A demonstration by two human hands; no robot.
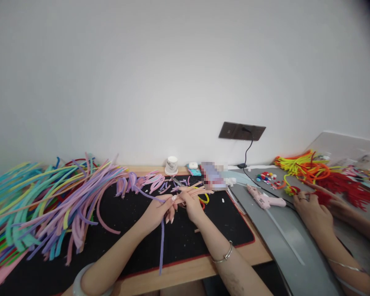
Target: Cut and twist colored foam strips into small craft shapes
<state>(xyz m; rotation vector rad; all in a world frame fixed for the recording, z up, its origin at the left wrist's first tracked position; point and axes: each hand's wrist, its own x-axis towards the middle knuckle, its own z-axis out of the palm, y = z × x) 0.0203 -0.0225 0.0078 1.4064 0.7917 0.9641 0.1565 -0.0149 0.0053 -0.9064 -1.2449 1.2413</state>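
My left hand (158,212) is closed on a purple pipe cleaner (162,248). One length hangs down over the mat; another purple stretch (148,195) runs up and left from the fingers. My right hand (191,205) meets the left, its fingertips closed at the same spot, and what lies between them is hidden. Peach pipe cleaners (202,190) show just beyond my right hand, beside a yellow loop (206,199). Farther back, short purple pieces (165,187) lie near scissors (176,181). Bundled pink and purple loops (154,181) rest to the left of these.
A large heap of colored pipe cleaners (55,205) covers the left side of the black mat (231,226). Paper cups (172,164) stand by the wall. Rightward lie a pink glue gun (265,200), pompoms (267,177) and a co-worker's hands (314,213) holding red and yellow pieces.
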